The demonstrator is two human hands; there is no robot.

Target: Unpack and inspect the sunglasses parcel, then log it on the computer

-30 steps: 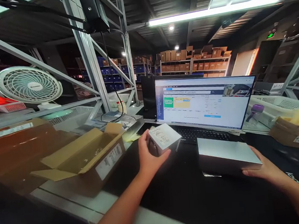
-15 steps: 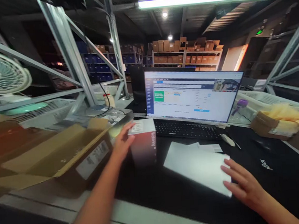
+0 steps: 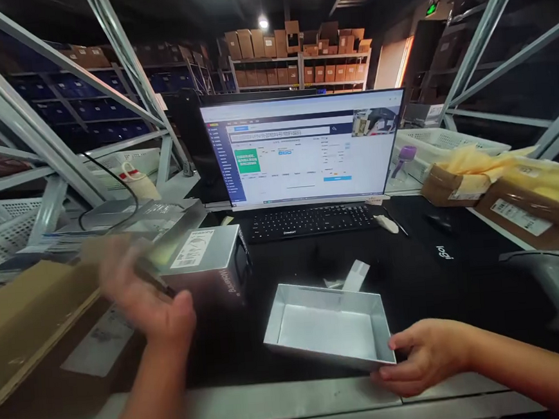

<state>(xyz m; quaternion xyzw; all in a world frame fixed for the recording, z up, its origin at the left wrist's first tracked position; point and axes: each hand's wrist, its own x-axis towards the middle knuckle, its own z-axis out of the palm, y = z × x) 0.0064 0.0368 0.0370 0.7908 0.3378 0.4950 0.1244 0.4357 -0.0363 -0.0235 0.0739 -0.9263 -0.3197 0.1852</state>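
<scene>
Right hand [image 3: 424, 356] grips the near right corner of the open white box lid [image 3: 330, 325], just in front of the keyboard [image 3: 309, 221] | left hand [image 3: 144, 297], blurred, fingers spread, seems to rest against the small white box [image 3: 206, 257] left of the keyboard; grasp unclear | monitor [image 3: 304, 149] right behind the keyboard.

Black desk mat [image 3: 411, 289]: keyboard [image 3: 309, 221], white tray [image 3: 330, 325], box [image 3: 206, 260].
</scene>
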